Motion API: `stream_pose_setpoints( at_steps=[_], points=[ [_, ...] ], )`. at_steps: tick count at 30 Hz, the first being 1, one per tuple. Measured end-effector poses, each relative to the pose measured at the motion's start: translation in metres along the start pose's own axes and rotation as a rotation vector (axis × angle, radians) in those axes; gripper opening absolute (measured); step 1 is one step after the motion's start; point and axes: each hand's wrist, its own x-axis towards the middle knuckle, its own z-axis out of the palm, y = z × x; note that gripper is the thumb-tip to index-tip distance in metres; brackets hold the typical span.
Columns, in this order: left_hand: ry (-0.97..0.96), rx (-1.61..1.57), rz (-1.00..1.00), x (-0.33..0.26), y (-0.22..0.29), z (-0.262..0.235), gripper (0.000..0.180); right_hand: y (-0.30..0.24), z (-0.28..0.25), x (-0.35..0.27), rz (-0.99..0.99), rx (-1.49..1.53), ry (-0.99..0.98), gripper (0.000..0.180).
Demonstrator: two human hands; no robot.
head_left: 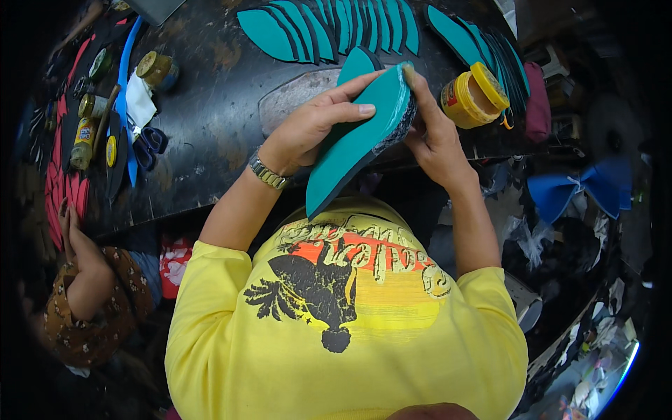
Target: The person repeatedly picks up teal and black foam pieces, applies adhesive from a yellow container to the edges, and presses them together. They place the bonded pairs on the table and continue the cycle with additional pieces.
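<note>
A leaf-shaped teal foam piece (353,136) with a dark underside is tilted up in front of my chest. My left hand (315,126) grips it, thumb flat on the teal face and fingers reaching behind. At its far tip, the index finger of my right hand (437,133) presses on the edge, with the thumb lower at the dark side. A pale, wet-looking smear runs along the edge near that fingertip. Behind my left fingers, another teal piece (358,64) is partly hidden. To the right of my hands stands an open yellow jar (462,103), its yellow lid (488,85) leaning on it.
Rows of teal pieces (269,33) lie along the table's far side, with another stack (455,35) at right. Jars (157,70), scissors (149,145) and blue and red strips cover the left side. A person's arm (87,262) rests at the table's left edge.
</note>
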Motion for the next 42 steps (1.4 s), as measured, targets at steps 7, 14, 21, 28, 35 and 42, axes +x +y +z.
stream_pose_setpoints(
  at_steps=[7, 14, 21, 28, 35, 42],
  points=[
    [0.063, -0.137, 0.077, 0.004, -0.003, -0.003, 0.063, -0.007, 0.02, -0.016, -0.245, -0.018, -0.182, 0.077],
    [-0.039, -0.061, 0.028, 0.0, 0.001, -0.006, 0.066, 0.005, 0.009, -0.011, -0.102, 0.218, -0.074, 0.077],
    [-0.058, 0.0, 0.037, -0.01, 0.011, 0.012, 0.065, 0.017, 0.02, 0.015, -0.149, 0.345, -0.104, 0.083],
    [0.406, 0.175, 0.317, -0.015, 0.047, -0.047, 0.057, 0.016, 0.036, 0.034, 0.021, 0.34, 0.207, 0.079],
    [0.893, 0.154, 0.401, 0.026, 0.061, -0.19, 0.063, 0.043, 0.053, 0.031, 0.027, 0.328, 0.329, 0.079],
    [1.197, 0.741, 0.288, 0.066, 0.046, -0.233, 0.075, 0.047, 0.054, 0.032, 0.097, 0.351, 0.282, 0.078]
  ],
)
